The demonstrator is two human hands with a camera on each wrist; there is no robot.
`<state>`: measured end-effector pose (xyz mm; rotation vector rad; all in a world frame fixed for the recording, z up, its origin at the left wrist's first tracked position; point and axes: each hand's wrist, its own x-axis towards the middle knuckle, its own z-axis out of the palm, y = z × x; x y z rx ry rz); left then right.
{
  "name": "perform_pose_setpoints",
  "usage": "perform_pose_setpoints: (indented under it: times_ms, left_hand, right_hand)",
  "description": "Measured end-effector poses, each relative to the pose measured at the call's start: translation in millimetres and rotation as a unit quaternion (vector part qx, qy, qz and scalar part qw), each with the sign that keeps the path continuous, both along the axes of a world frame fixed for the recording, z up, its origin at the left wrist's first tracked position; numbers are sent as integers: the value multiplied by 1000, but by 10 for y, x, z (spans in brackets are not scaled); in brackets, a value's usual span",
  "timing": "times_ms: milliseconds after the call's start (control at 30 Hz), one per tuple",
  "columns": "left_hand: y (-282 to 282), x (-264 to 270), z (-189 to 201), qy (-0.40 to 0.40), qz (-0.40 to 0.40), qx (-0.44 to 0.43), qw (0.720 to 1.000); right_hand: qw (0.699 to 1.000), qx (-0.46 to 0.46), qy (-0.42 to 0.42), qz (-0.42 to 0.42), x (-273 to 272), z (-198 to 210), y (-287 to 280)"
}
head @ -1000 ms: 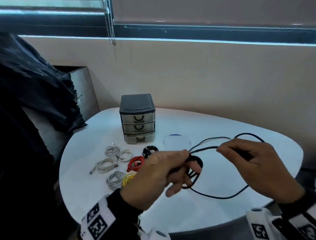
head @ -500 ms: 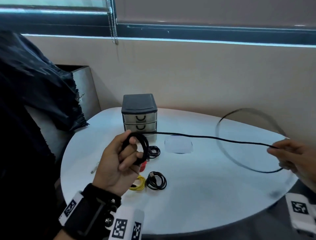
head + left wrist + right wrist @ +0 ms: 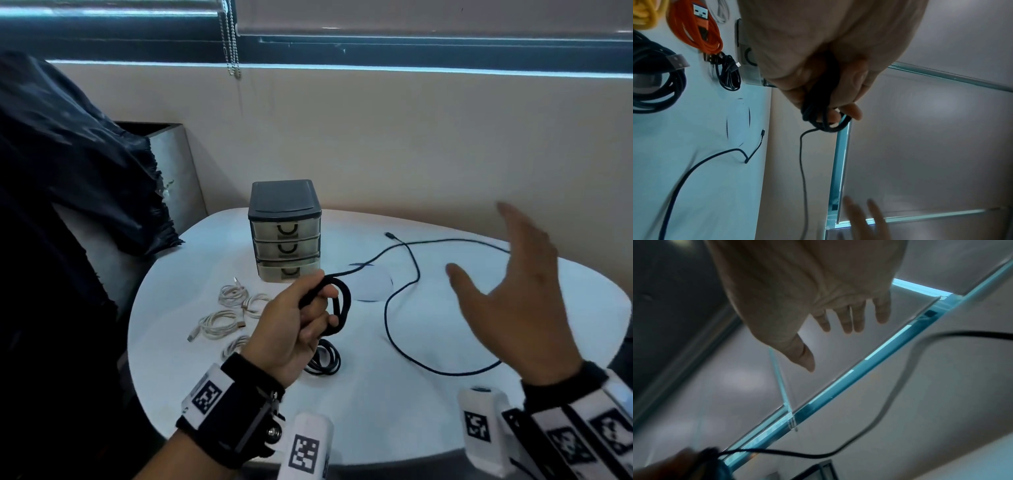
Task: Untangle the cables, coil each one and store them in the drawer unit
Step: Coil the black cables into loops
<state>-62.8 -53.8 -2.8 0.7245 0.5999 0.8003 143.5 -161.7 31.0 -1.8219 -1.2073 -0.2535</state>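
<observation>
My left hand [image 3: 301, 325] grips a small coil of a black cable [image 3: 342, 305] above the white table [image 3: 394, 394]; the left wrist view shows its fingers [image 3: 849, 112] curled round the loops [image 3: 826, 123]. The loose length of the cable [image 3: 400, 294] trails right across the tabletop, its plug [image 3: 389, 235] lying near the far edge. My right hand [image 3: 513, 291] hovers over the table's right side with fingers spread, holding nothing; its fingers [image 3: 851, 318] look straight in the right wrist view. The dark three-drawer unit [image 3: 285, 229] stands at the back, all drawers closed.
Several coiled white cables [image 3: 226, 315] lie left of my left hand, and a coiled black cable [image 3: 325, 359] lies beneath it. Orange [image 3: 701, 30] and yellow [image 3: 645, 13] coils show in the left wrist view. A dark cloth [image 3: 68, 171] drapes over a chair at left.
My right hand has let go of the black cable and lifted with fingers spread; the cable's free length has dropped onto the table. My left hand still holds the coil.
</observation>
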Motion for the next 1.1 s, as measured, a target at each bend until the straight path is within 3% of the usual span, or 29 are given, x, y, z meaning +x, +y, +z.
perform_pose_setpoints:
  times_ms: [67,200,400,533,600,667,767,867,1000,1100]
  left_hand:
    - [-26,-1,-4,14,-20,14,1000]
    - [-115,3,28,23,-54,32,998]
    - [-70,-125,180,-70,-52,-14,996]
    - [-13,-147,262,-109,-28,-28,993]
    - [-11,-126,265,-115,-20,-27,993]
    - [-17,-102,252,-116,-15,-30,993]
    - [-3,-54,214,-115,6,-30,993]
    - [1,7,148,-123,31,-25,992]
    - [-82,124,79,-147,31,-25,988]
    - [-98,226,23,-77,52,56,994]
  right_hand:
    - [995,3,-59,85,-219,1,81]
    - [961,-86,-2,261,-440,-117,258]
    - [926,-107,222,285,-422,-272,324]
    - [845,-105,395,345,-558,-387,215]
    - [827,-64,466,307,-651,-437,216]
    - [859,-61,447,242,-707,-511,220]
    - [914,-118,300,245,-773,-530,126]
    - [913,-179,221,292,-824,-506,-19]
    - [921,-217,147,288,-776,-487,-124]
    - [913,-235,163,293,-745,-405,-223]
